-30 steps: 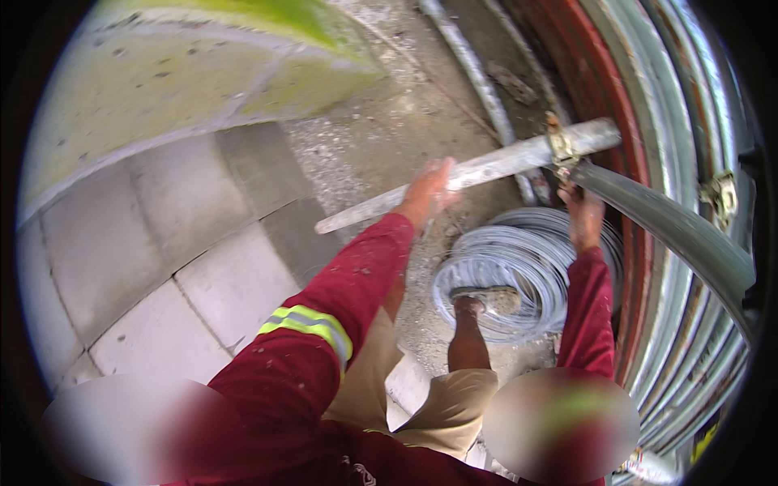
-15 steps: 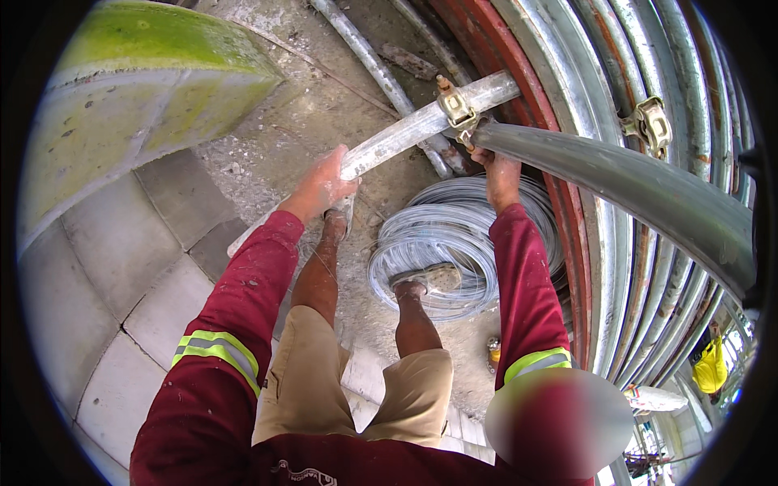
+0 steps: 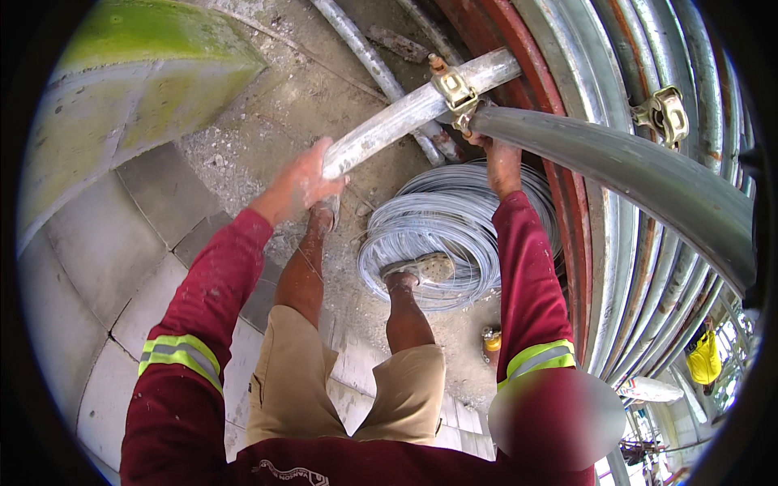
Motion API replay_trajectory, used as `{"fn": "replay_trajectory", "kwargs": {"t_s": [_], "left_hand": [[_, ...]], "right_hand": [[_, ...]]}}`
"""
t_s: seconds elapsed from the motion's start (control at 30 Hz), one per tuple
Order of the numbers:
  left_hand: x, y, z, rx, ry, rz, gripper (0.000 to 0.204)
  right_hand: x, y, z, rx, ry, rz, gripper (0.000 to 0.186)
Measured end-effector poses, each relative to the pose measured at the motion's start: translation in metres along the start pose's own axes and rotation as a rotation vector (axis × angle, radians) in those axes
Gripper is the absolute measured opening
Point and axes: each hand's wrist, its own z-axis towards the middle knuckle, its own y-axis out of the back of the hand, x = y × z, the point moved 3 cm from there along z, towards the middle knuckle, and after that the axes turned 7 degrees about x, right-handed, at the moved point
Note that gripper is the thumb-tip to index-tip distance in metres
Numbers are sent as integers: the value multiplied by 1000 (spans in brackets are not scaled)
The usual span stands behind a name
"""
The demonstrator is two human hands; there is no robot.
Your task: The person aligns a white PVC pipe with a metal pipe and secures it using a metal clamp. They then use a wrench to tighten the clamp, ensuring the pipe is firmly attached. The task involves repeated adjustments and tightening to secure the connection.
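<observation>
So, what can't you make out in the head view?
Head view:
Grip of right hand: hidden by clamp and dark grey pipe.
That pipe's far end: cut off at right rim.
Lower end of pale pipe: behind left hand or sleeve.
Yellow item, far right: too small.

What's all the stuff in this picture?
Dusty round metal pipe: one, whitish, upper middle
Smooth round metal pole: one, grey, upper right
Stacked metal pipes: many, silvery, right
Brassy metal clamps: two, one on whitish pipe, one at stack
Long beams: several, red, left of stack
Dull metal pipes: two, grey, top middle
Coiled metal wire: one heap, silver-grey, centre
Block: one, green and grey, upper left
Square slabs: several, grey, left
Small cylinder: one, orange-yellow, lower centre
Bag-like bundle: one, yellow, far right
Sleeved top: one, dark red, bottom
Shorts: one pair, beige, lower middle
Shoes: two, greyish, centre
Left grip: one, dusty, holding whitish pipe
Right grip: one, bare, by clamp
</observation>
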Motion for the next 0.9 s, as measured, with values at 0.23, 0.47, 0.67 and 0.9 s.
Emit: {"fn": "replay_trajectory", "kwargs": {"t_s": [0.23, 0.47, 0.67, 0.9], "left_hand": [[-2, 20, 16, 43, 64, 2, 61], [15, -7, 28, -81, 22, 17, 85], [31, -15, 48, 59, 88, -81, 101], [30, -15, 45, 151, 47, -171, 102]], "right_hand": [[2, -4, -11, -39, -83, 114, 26], [12, -3, -2, -96, -42, 118, 22], [25, -10, -27, -69, -62, -52, 22], [26, 4, 9, 63, -242, 50, 37]]}}
